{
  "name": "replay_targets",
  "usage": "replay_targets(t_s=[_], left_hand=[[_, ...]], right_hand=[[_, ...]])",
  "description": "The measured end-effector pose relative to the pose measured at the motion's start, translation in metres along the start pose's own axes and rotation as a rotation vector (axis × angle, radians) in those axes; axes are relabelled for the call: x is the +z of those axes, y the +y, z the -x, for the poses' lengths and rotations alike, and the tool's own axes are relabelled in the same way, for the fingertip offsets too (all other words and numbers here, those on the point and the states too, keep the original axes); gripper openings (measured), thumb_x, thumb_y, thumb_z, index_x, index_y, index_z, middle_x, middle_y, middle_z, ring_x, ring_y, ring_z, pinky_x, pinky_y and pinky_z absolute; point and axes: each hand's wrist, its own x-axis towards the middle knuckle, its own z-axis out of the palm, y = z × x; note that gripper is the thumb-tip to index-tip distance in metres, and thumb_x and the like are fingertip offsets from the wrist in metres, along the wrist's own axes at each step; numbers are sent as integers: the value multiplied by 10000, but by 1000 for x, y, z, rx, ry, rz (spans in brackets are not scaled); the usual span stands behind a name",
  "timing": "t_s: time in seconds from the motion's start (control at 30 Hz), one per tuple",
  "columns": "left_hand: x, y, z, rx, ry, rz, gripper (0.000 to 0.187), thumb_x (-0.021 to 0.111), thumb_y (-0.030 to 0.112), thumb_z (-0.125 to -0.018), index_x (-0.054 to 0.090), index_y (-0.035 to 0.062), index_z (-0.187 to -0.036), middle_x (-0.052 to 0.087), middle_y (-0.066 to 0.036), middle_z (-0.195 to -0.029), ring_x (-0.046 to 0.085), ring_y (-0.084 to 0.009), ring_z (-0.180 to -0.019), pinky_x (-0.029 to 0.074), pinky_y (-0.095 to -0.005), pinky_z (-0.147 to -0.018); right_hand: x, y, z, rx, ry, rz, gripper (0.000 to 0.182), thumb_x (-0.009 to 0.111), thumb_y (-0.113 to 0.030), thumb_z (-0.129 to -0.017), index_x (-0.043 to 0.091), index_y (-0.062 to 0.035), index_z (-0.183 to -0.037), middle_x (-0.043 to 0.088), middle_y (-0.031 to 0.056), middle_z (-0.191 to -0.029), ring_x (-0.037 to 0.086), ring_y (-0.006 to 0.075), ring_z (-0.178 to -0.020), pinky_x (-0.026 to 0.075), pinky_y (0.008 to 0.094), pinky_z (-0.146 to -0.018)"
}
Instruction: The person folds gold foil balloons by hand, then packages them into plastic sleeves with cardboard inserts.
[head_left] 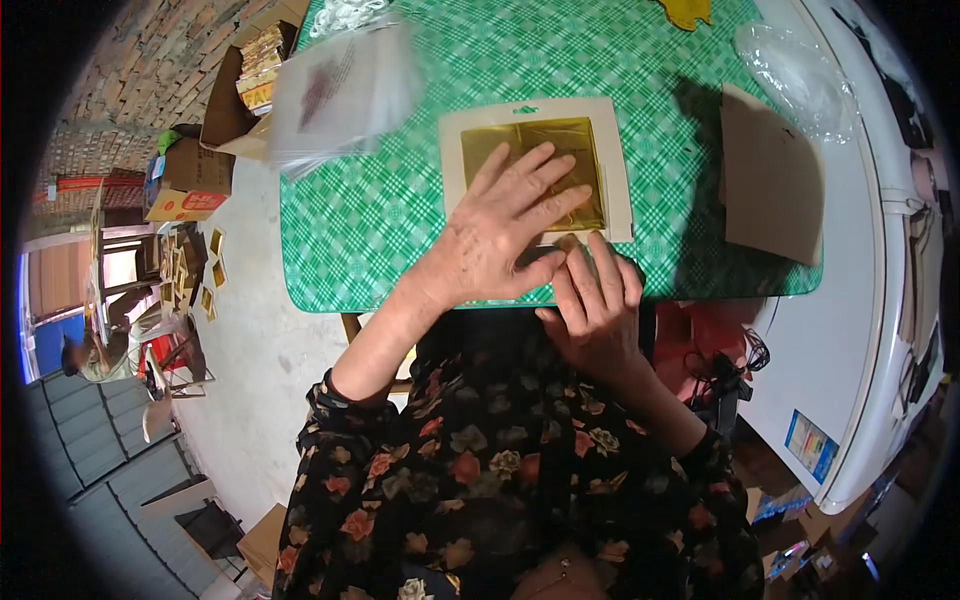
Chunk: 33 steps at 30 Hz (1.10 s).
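Observation:
A cardboard piece (617,150) with a small hanging hole near its far edge lies on the green checked tablecloth (380,220). Its middle shows a shiny yellow-gold panel (575,135). My left hand (495,225) rests on the panel with its fingers spread, covering much of it. At the near edge of the cardboard is my right hand (600,300), its fingers apart and their tips touching or just over the edge. Nothing shows in either hand.
A stack of clear plastic bags (345,95) lies at the far left of the table, by a white bundle (345,15). Brown cardboard (770,180) and crumpled plastic (800,75) are on the right. Boxes (190,180) and a seated person (105,355) are off to the left.

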Motion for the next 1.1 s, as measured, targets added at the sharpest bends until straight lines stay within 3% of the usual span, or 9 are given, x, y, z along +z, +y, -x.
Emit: replay_targets(t_s=[0.13, 0.17, 0.37, 0.47, 0.63, 0.73, 0.8, 0.97, 1.1], left_hand=[[1, -8, -17, 50, 5, -31, 599, 572, 359, -930, 539, 137, -1485, 456, -176, -1558, 351, -401, -1491, 200, -603, -1238], [6, -13, -20, 58, -8, -69, 556, 514, 404, -993, 528, 169, -1497, 423, -157, -1584, 314, -373, -1513, 165, -597, -1249], [29, -20, -20, 33, -128, -248, 525, 323, 506, -1086, 452, 283, -1544, 339, -95, -1636, 243, -316, -1542, 115, -577, -1265], [30, -20, -20, 24, -137, -272, 526, 335, 516, -1080, 427, 312, -1556, 340, -84, -1636, 248, -313, -1541, 104, -569, -1271], [30, -20, -20, 28, -125, -279, 536, 338, 533, -1075, 421, 317, -1558, 334, -77, -1640, 255, -313, -1538, 99, -565, -1274], [31, -20, -19, 30, -125, -296, 538, 342, 534, -1073, 421, 317, -1558, 334, -77, -1641, 263, -315, -1535, 100, -563, -1274], [31, -20, -19, 30, -124, -299, 536, 346, 531, -1072, 421, 317, -1558, 335, -77, -1641, 268, -316, -1533, 101, -562, -1275], [31, -19, -18, 30, -107, -275, 527, 370, 510, -1069, 425, 316, -1557, 347, -77, -1635, 277, -314, -1530, 108, -560, -1274], [31, -17, -19, 17, -115, -277, 527, 404, 496, -1061, 432, 314, -1554, 356, -74, -1632, 282, -310, -1528, 122, -562, -1269]], right_hand=[[-2, 0, -3, -4, 22, -11, 446, 550, -374, -981, 642, -7, -1219, 582, 162, -1389, 518, 363, -1333, 348, 493, -1078], [-2, -1, -3, 11, 22, 1, 439, 543, -373, -986, 644, -9, -1210, 581, 157, -1396, 516, 352, -1333, 347, 483, -1083], [-7, -1, 0, 12, -5, -31, 373, 624, -284, -937, 626, -38, -1216, 565, 131, -1415, 493, 309, -1355, 347, 477, -1103], [0, 7, 12, -82, 130, -34, 367, 679, -202, -880, 609, -73, -1216, 564, 101, -1389, 499, 281, -1336, 351, 451, -1115], [-23, 23, 30, -127, 97, -99, 366, 703, -152, -850, 586, -121, -1196, 555, 32, -1222, 543, 239, -1134, 471, 428, -956], [-37, 46, 21, -63, 151, -109, 367, 658, -74, -852, 605, -88, -1214, 572, 73, -1153, 546, 285, -1094, 464, 449, -898], [-55, 49, 3, 45, 51, -10, 383, 647, -53, -830, 618, -66, -1212, 570, 90, -1152, 560, 311, -1062, 465, 468, -888], [-51, 49, 19, -70, 72, -121, 248, 642, -3, -768, 660, -20, -1015, 617, 93, -1050, 609, 322, -949, 514, 455, -832], [-57, 51, 12, 44, 98, -225, 219, 645, 31, -761, 646, -9, -976, 632, 117, -1006, 619, 333, -924, 532, 444, -804]])
